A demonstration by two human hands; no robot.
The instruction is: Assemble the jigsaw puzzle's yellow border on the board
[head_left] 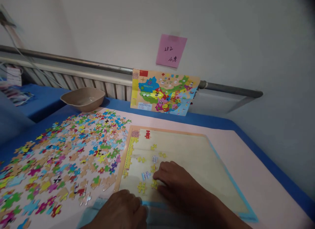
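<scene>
A jigsaw frame (210, 137) with a pale inner board lies in front of me. Yellow puzzle pieces (141, 187) and small blue-white text pieces (146, 175) rest loose on its left part. My right hand (173, 178) is over the board, its fingers closed at a yellow puzzle piece (154, 184) that they partly cover. My left hand (124, 209) lies by the frame's lower left corner, fingers curled under; what they hold, if anything, is hidden. Fitted along the left border are a yellow strip (128, 153) and a red piece (147, 134) near the top.
Many loose multicoloured puzzle pieces (73, 153) spread over the pink sheet on the left. Behind them stands a beige bowl (83, 99). A map picture (164, 92) leans at the wall by a metal rail (98, 64), under a pink note (171, 51).
</scene>
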